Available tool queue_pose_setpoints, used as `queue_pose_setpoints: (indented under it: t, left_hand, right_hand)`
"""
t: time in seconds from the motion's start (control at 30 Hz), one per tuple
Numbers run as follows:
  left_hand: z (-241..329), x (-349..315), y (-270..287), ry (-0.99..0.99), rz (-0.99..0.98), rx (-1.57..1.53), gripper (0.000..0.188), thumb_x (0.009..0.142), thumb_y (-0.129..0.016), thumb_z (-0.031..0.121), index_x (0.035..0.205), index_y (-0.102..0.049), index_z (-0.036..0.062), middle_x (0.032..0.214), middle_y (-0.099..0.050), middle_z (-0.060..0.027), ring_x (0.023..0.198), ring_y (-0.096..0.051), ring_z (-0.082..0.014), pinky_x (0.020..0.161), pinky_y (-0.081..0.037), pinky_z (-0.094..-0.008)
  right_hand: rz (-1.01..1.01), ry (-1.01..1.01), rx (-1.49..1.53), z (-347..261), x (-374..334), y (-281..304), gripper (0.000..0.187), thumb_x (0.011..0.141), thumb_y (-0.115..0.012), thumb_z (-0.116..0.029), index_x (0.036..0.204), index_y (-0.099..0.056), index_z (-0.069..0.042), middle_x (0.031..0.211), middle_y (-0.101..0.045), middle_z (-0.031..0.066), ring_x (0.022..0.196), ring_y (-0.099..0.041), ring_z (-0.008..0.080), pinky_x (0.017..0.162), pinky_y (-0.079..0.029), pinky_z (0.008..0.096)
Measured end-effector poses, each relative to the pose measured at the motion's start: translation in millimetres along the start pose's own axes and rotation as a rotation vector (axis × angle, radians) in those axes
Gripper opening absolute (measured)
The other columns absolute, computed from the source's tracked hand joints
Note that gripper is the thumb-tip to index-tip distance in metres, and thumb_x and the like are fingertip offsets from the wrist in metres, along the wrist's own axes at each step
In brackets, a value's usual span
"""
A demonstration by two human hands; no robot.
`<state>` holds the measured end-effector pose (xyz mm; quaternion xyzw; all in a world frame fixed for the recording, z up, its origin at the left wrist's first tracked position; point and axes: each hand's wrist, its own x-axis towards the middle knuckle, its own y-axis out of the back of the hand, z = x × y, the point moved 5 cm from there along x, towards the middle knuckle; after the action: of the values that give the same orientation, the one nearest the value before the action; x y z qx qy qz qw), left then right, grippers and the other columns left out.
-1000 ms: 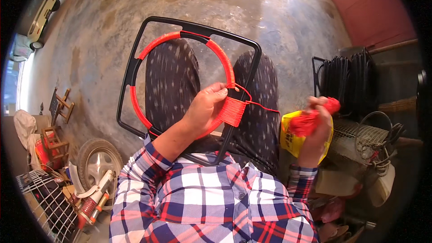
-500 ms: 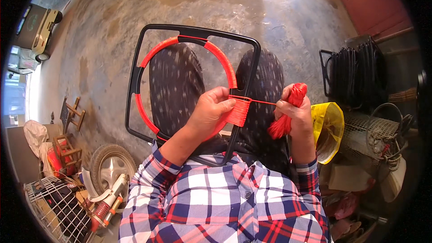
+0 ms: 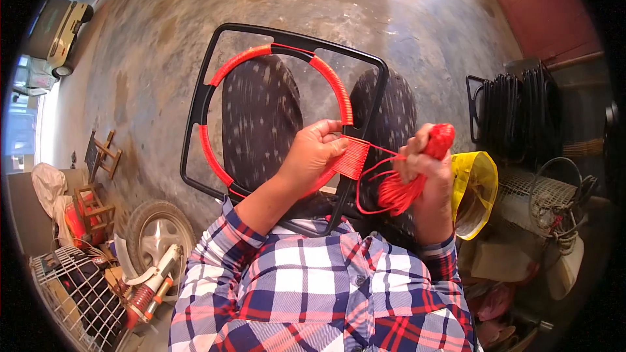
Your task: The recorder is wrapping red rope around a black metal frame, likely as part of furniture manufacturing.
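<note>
A black frame (image 3: 198,110), square with a ring inside, rests across my lap. Red cord (image 3: 334,87) is wound tightly round several stretches of the ring, and bare black shows between them. On the ring's right side a wider band of cord (image 3: 353,158) reaches across to the outer bar. My left hand (image 3: 314,158) pinches the ring at that band, thumb on the windings. Away from the frame, my right hand (image 3: 427,160) is closed round a bundle of red cord (image 3: 399,194), slightly blurred. A strand runs from the band to it, and a slack loop hangs below.
Several black frames (image 3: 518,104) stand stacked at the right, above a yellow bag (image 3: 475,189) and a wire mesh roll (image 3: 521,192). On the left are a wheel (image 3: 158,234), a wire basket (image 3: 81,293) and a small wooden stool (image 3: 94,212). A vehicle (image 3: 62,36) shows far left.
The frame has shifted slightly up and right, with my left hand still on it. The bundle in my right hand has loosened and spread lower, and the taut strand now has a slack loop.
</note>
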<state>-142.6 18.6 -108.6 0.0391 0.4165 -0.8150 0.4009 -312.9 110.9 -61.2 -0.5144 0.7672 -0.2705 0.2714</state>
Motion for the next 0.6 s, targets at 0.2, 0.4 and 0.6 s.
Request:
queue_pose_setpoints:
  t: [0.2,0.4,0.6]
  left_hand:
    - [-7.0,6.7,6.3,0.042,-0.032,0.049,0.031,0.094,-0.059,0.001,0.123,-0.05,-0.0047,0.102,-0.067,-0.0122,0.09,-0.069,-0.0175,0.082,-0.058,-0.0307]
    - [-2.4,2.8,2.1,0.094,-0.044,-0.06,0.017,0.099,-0.055,0.012,0.111,-0.055,0.0001,0.097,-0.064,-0.0068,0.088,-0.065,-0.0151,0.082,-0.054,-0.0303]
    - [-5.8,8.9,8.1,0.115,-0.12,-0.188,0.026,0.101,-0.05,0.023,0.112,-0.059,0.0012,0.104,-0.066,-0.0076,0.098,-0.065,-0.0176,0.093,-0.051,-0.0347]
  right_hand:
    - [-0.027,-0.135,-0.289,3.8,-14.1,-6.6,0.027,0.07,-0.062,0.006,0.092,-0.05,-0.006,0.067,-0.053,0.0038,0.052,-0.054,0.0146,0.049,-0.045,0.0276]
    - [0.254,0.065,-0.44,-57.0,-14.7,29.2,0.022,0.077,-0.063,0.001,0.095,-0.052,-0.006,0.077,-0.063,0.0094,0.062,-0.059,0.017,0.059,-0.049,0.0267]
    - [0.488,0.238,-0.375,-146.1,-63.1,166.1,0.011,0.092,-0.062,-0.011,0.099,-0.054,-0.009,0.087,-0.064,0.0094,0.073,-0.058,0.0159,0.069,-0.05,0.0291]
